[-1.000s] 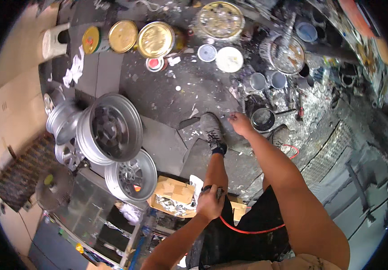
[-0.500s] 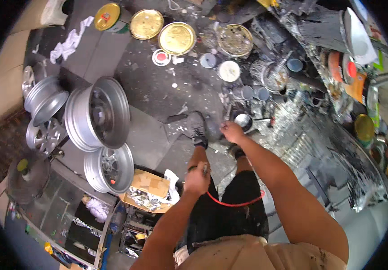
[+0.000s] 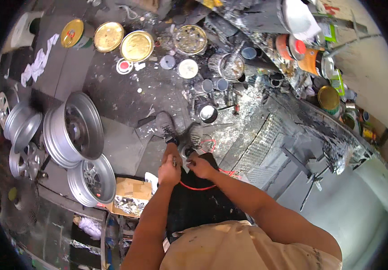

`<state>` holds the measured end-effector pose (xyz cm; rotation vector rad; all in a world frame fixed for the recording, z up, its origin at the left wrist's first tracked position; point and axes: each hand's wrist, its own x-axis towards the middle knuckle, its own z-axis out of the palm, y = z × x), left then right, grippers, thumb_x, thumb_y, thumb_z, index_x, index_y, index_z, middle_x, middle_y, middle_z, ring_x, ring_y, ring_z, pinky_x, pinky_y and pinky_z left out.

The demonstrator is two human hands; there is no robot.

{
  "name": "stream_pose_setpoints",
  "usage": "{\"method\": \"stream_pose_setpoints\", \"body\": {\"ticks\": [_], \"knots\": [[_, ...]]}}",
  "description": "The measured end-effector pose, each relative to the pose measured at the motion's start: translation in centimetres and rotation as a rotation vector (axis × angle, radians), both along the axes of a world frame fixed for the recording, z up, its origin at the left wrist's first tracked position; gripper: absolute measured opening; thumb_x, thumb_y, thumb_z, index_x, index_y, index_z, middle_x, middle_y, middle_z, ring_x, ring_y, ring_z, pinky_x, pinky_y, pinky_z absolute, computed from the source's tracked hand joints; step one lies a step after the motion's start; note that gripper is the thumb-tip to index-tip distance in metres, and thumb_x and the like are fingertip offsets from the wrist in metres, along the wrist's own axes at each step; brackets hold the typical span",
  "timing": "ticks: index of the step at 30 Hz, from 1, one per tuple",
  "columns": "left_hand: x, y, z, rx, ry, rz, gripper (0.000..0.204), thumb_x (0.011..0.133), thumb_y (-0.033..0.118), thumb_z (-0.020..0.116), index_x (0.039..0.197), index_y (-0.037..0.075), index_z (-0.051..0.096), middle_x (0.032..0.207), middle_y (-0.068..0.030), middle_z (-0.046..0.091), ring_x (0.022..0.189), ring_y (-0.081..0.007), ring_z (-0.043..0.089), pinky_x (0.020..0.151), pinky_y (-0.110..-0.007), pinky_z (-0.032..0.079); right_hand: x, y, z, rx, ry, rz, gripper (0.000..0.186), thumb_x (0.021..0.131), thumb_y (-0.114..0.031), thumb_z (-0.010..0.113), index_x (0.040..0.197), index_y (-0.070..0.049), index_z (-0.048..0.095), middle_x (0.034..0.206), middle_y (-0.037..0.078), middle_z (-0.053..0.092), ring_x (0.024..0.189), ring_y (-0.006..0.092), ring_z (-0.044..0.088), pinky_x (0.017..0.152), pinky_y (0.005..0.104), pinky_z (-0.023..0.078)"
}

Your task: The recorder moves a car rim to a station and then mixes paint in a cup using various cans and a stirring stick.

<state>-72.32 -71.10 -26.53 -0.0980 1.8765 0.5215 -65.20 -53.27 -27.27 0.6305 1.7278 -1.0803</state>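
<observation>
- Dark floor (image 3: 113, 85) is carrying the clutter, much of it sitting toward the edges, probably to keep away from the shoes (image 3: 164, 125).
- Silver wheel rims (image 3: 73, 130) are crowding the floor's left edge at different tilts, seemingly propping one another.
- Cardboard carton (image 3: 133, 185) is sitting just beside them, toward the near left corner, its walls keeping loose scraps (image 3: 128, 206) together.
- Gold-lidded tins (image 3: 137, 46) are standing near the far edge, lids likely covering the contents.
- Red hose (image 3: 198, 188) is looping over the dark shorts (image 3: 194, 209), its slack likely giving reach.
- Left hand (image 3: 170, 170): grip is wrapping a small metallic piece (image 3: 174, 160), apparently for firm hold.
- Right hand (image 3: 201, 167): grip is staying narrow, fingertips bunching; cannot tell whether anything is inside.
- Metallic piece is showing above the left fingers, partly hidden, over the floor's near part.
</observation>
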Motion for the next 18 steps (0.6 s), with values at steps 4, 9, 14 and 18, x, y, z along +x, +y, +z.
{"method": "stream_pose_setpoints", "body": {"ticks": [4,9,14,18], "knots": [[-0.7,1.5,0.2,-0.006,0.085,-0.019,0.039,0.097,0.029,0.063,0.131,0.013,0.054,0.108,-0.0272,0.071,0.102,-0.0477,0.068,0.090,-0.056,0.053,2.2,0.4,0.3,-0.011,0.071,-0.119,0.044,0.096,-0.035,0.065,0.127,-0.004,0.068,0.108,0.020,0.073,0.102,0.0371,0.070,0.091,0.0431,0.054],[0.0,5.7,1.8,-0.053,0.191,-0.118,0.038,0.098,0.030,0.063,0.130,0.012,0.056,0.104,-0.0264,0.072,0.100,-0.0478,0.069,0.086,-0.057,0.054,6.3,3.4,0.7,0.063,0.143,-0.152,0.043,0.095,-0.035,0.065,0.125,-0.004,0.070,0.110,0.020,0.073,0.106,0.0361,0.069,0.095,0.0439,0.053],[0.0,5.5,2.5,-0.002,0.318,-0.112,0.038,0.098,0.029,0.062,0.130,0.010,0.056,0.107,-0.0278,0.071,0.100,-0.0491,0.068,0.088,-0.056,0.053,10.0,7.2,2.1,0.059,0.193,-0.283,0.041,0.095,-0.036,0.064,0.123,-0.006,0.070,0.111,0.020,0.073,0.108,0.0376,0.069,0.096,0.0453,0.053],[-0.4,9.7,4.3,0.250,0.411,-0.105,0.037,0.097,0.021,0.066,0.129,0.005,0.054,0.101,-0.0222,0.072,0.091,-0.0384,0.072,0.084,-0.047,0.056,20.7,16.8,-0.9,0.391,0.162,-0.135,0.044,0.095,-0.042,0.064,0.125,-0.010,0.070,0.116,0.021,0.072,0.111,0.0401,0.067,0.097,0.0461,0.053]]}}
